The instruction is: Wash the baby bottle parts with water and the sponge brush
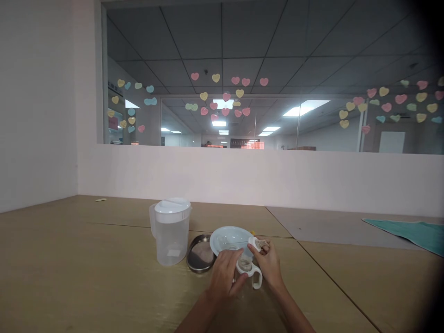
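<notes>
My left hand (224, 273) is closed around a clear baby bottle (245, 264) with a white collar and a curved white handle. The bottle stands upright with its mouth uncovered. Just right of it and a little higher, my right hand (268, 263) grips a white bottle cap (255, 243) with a clear teat pointing to the right. A thin straw-like line runs left from the cap over a pale blue bowl (217, 236). Inside the bowl lies something clear that I cannot make out.
A round steel dish (201, 254) sits left of the bowl. Beside it stands a translucent lidded pitcher (172, 236). A teal cloth (412, 233) lies at the far right of the table (104, 273). Behind are a white wall and a window with heart-shaped notes.
</notes>
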`<state>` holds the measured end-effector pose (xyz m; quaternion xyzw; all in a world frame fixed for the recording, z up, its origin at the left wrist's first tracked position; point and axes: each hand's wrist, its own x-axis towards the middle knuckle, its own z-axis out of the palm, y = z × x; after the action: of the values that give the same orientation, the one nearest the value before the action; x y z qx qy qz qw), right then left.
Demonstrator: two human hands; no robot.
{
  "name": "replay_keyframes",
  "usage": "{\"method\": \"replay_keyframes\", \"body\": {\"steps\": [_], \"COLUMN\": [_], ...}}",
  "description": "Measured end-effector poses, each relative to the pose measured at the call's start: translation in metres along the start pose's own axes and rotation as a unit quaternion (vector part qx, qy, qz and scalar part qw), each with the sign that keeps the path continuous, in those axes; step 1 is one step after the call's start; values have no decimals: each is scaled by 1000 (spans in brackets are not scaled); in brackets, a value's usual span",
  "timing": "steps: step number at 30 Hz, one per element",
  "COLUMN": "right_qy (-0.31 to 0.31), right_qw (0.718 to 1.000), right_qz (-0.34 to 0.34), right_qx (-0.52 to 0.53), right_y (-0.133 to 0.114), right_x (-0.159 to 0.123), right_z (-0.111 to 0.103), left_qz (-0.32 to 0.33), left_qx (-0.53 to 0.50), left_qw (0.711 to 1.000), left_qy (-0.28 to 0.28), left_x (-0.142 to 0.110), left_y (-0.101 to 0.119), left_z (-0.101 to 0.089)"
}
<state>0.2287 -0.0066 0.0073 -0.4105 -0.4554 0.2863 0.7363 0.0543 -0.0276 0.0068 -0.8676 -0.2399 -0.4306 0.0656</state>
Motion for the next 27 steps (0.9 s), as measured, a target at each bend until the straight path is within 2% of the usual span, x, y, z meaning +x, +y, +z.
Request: {"method": "replay_keyframes", "body": {"steps": [6,13,27], "right_qy": [-8,-41,-1], "right_qw": [1000,993,977], "right_qz": [-28,-62,-97], "right_qx": [-10,-88,-189], "right_y": [-5,0,7], "right_x": [-1,2,4], "right_z": [0,-7,-15], "left_qz": [-1,-1,-10], "left_qx": [5,7,-5], "left_qw": [1000,1000,1000], "left_qy": [10,8,-11], "left_x": [1,1,1], "left_y": [2,4,3], "left_z": [-1,-2,-3]}}
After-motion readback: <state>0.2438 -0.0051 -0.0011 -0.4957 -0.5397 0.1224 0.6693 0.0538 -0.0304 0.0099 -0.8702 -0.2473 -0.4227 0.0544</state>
